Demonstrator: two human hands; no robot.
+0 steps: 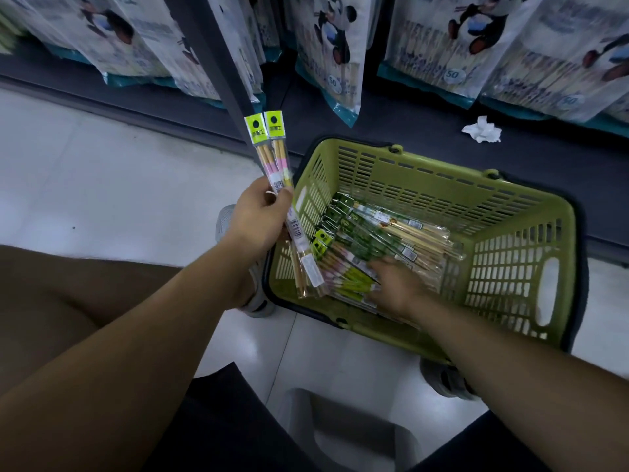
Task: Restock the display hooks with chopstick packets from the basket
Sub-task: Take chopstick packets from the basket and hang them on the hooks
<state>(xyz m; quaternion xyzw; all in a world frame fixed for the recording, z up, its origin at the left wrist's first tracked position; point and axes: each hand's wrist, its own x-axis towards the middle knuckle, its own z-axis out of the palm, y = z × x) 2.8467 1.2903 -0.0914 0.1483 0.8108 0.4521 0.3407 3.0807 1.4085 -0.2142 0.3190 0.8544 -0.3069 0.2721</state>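
The left hand (258, 221), fingers curled, clasps two clear yellow-headed chopstick packets (272, 148). The right hand (396, 284) is blurred inside the green slatted plastic basket (510, 267), so I can't tell its grip.

Green basket (442, 185), yellow-green-headed packets (269, 148), white floor (102, 158).

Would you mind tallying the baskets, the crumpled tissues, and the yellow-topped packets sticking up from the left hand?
baskets: 1
crumpled tissues: 1
yellow-topped packets showing above the left hand: 2
total: 4
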